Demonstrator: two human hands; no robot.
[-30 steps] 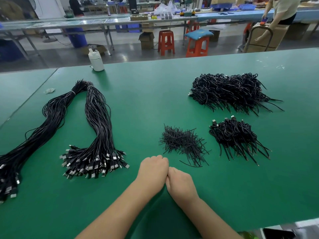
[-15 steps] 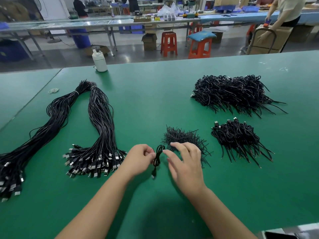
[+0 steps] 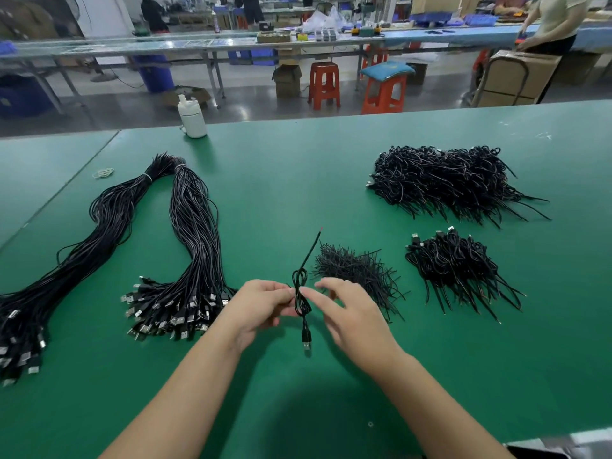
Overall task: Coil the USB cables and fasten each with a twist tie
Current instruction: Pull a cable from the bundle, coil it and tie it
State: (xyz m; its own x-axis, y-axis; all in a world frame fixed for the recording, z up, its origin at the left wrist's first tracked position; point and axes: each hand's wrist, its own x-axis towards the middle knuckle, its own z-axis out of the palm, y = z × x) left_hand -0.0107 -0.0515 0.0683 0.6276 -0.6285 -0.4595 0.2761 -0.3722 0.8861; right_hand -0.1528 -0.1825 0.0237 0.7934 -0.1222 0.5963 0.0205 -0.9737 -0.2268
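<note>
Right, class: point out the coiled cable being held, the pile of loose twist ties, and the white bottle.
coiled cable (image 3: 300,294), head view, on the pinched middle of its loops.
pile of twist ties (image 3: 356,268), head view, on the heap's centre.
white bottle (image 3: 192,119), head view, on its body.

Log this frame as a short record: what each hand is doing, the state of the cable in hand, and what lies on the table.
left hand: pinches the coiled cable at its middle
right hand: fingers spread and blurred beside the cable; grip unclear
cable state: looped, plug hanging down, bare end pointing up; no tie visible on it
twist ties: loose pile just beyond the right hand
uncoiled cables: two long bundles on the left
finished coils: large far pile, smaller pile nearer
table: green
</note>
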